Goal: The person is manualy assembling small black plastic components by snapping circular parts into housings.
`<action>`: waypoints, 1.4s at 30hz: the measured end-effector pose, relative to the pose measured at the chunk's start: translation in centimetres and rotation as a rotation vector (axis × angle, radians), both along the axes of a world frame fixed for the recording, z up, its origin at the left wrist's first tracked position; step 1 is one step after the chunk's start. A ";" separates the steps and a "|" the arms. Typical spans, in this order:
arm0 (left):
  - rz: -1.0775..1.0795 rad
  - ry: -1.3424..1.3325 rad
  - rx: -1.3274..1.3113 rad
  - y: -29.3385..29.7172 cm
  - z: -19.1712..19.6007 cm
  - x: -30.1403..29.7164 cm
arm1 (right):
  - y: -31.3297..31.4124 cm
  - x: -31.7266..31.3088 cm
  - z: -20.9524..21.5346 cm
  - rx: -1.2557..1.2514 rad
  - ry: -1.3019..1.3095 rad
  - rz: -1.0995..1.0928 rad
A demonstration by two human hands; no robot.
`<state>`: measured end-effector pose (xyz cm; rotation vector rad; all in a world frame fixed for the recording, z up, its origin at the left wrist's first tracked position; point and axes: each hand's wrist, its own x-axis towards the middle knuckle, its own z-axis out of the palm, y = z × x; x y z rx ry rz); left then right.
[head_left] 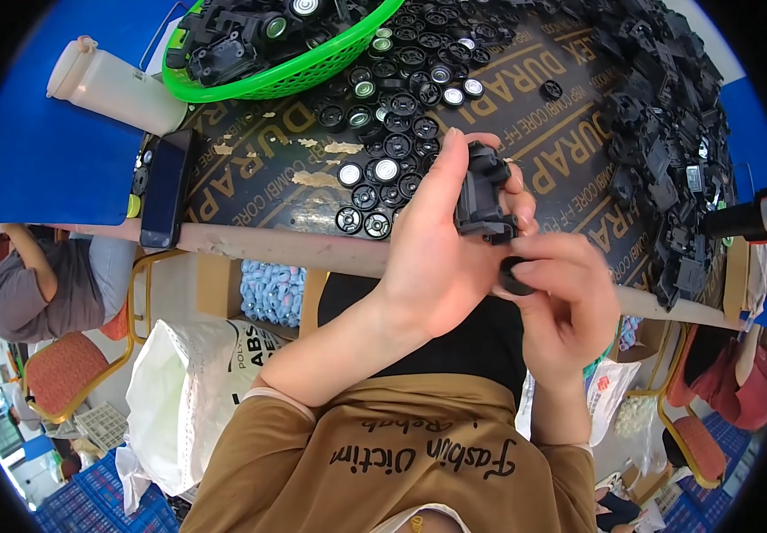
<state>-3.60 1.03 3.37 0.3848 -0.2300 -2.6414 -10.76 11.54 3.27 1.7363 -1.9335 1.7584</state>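
The person wears a brown short-sleeved shirt with dark cursive lettering across the chest and a pale inner hem showing at the left sleeve. Both forearms are bare below the sleeves. The hands are bare too, with no gloves, rings or watch visible.

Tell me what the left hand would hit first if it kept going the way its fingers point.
The left hand, holding a black part, points up and away over the table. First in line is probably the cluster of small black round caps, though the hand's height above them is unclear.
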 end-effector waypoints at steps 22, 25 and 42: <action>0.128 0.041 -0.358 1.9 1.0 0.4 | 0.2 0.0 -0.6 -0.110 0.299 -0.133; 0.135 0.057 -0.357 2.0 0.8 0.3 | 0.1 0.0 -1.0 -0.149 0.307 -0.137; 0.221 -0.203 -1.125 -0.9 -1.6 2.1 | -2.4 -4.1 0.4 0.252 0.039 0.295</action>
